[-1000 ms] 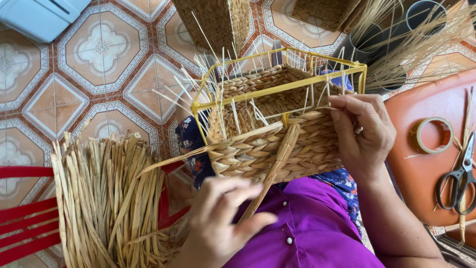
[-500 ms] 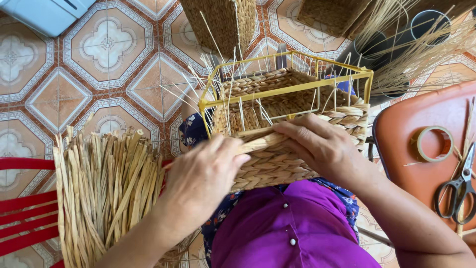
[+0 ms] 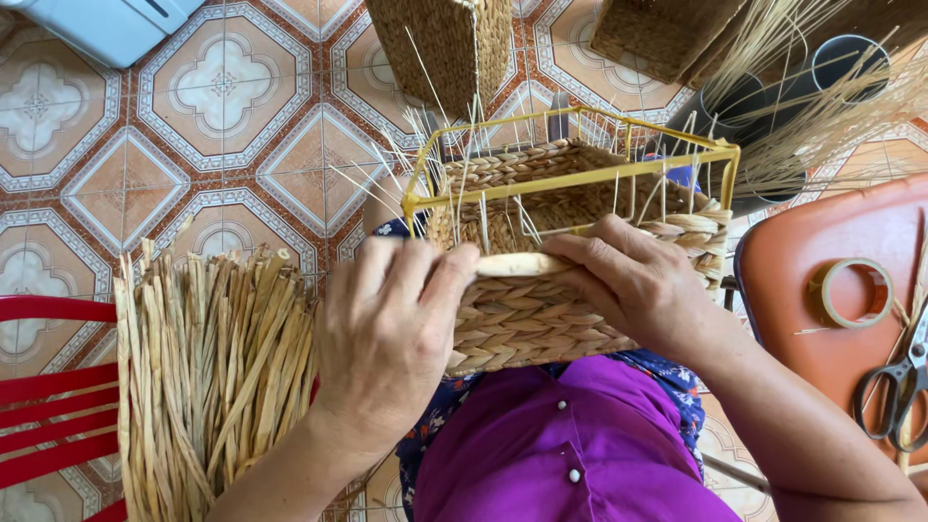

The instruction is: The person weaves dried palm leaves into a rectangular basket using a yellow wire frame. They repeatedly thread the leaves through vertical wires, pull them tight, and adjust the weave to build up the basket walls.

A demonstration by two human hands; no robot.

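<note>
On the basket (image 3: 541,319), both hands' grip pinches strand (image 3: 517,263)

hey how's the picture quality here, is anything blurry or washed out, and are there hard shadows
Head view: sharp across the left hand, right hand and woven basket; soft daylight, no hard shadows; no glare on the tiled floor; thin straw stalks at top right look pale and slightly smeared; edges bend a little from the wide lens.

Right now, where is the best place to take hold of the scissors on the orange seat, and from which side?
Probably by the black handle loops of the scissors, coming from above. They lie flat on the orange seat with the loops nearest the person and nothing covering them.
</note>
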